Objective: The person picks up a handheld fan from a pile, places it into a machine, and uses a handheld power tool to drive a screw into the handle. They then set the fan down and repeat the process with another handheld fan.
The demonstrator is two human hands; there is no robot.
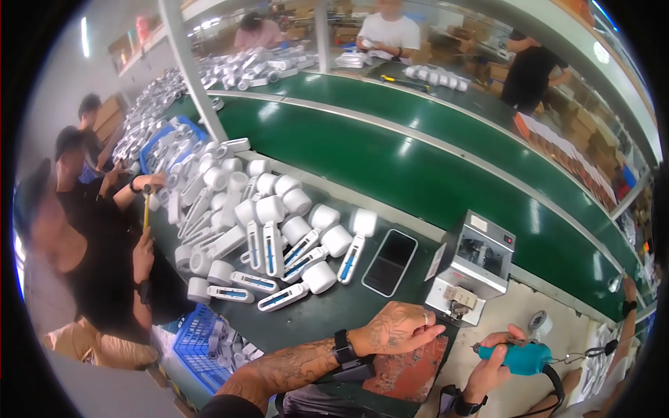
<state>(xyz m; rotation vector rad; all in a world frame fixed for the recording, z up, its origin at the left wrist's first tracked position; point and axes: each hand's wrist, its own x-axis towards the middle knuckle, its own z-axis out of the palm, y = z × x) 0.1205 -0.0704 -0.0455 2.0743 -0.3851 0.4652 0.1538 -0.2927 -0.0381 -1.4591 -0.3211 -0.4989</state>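
My left hand [396, 330] is closed, its fingers curled above a worn reddish mat [404, 370]. Whatever its fingers may hold is hidden. To its right, my right hand [492, 362] grips a teal electric screwdriver [524, 358] with a dark cable, its tip pointing left. Just beyond both hands stands a silver screw feeder [468, 268]. Past my left hand lie many white plastic devices [306, 256] with cylindrical heads and long handles, some showing a blue strip. A smartphone [390, 263] rests between them and the feeder.
A green conveyor belt [348, 150] runs behind the bench. One blue basket [198, 348] of white parts stands at lower left, another [155, 143] farther back. At left a co-worker holds a hammer [146, 209]. A white roll [540, 322] lies beyond the screwdriver; another person's hand [630, 289] is at right.
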